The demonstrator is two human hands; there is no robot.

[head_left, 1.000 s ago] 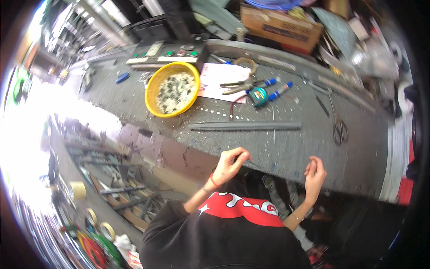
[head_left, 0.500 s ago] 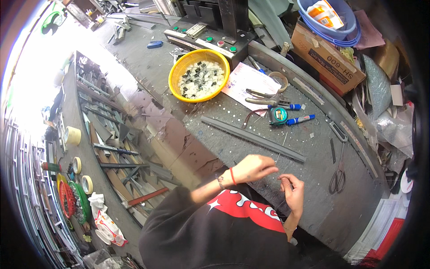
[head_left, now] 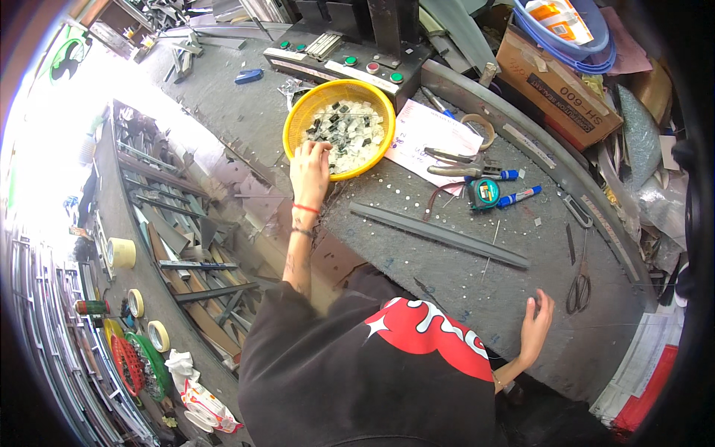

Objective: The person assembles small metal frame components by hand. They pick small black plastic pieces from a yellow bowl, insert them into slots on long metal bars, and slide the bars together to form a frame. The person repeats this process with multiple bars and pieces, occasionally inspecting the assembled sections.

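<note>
Torso: a black top with a red and white print is seen at the lower edge, nearest the camera.
Right hand point(head_left: 535, 326): laid flat near the front edge of the grey surface point(head_left: 596, 350), fingers spread, nothing gripped.
Scissors point(head_left: 578, 292): lying on the surface just right of the right hand, apart from it.
Left hand point(head_left: 310, 170): reached out across the surface to the near rim of the yellow bowl point(head_left: 298, 123); fingers are curled over the rim into the contents. Whether a piece is pinched cannot be told. A red band is worn at the wrist.
Grey strip point(head_left: 439, 234): a long narrow bar laid slantwise on the surface, between the two hands and touched by neither.
Tape measure point(head_left: 485, 193): a teal case beyond the strip, with two blue markers point(head_left: 519, 197) beside it.
Pliers point(head_left: 454, 163): resting on a sheet of paper point(head_left: 432, 134) just right of the bowl.
Small parts point(head_left: 346, 134): black and white pieces heaped inside the bowl.
Machine point(head_left: 357, 52): a dark unit with green and red buttons, directly behind the bowl.
Cardboard box point(head_left: 555, 78): at the far right, with blue basins point(head_left: 573, 45) stacked above it.
Tape rolls point(head_left: 123, 253): on the shelf at far left, below surface level.
</note>
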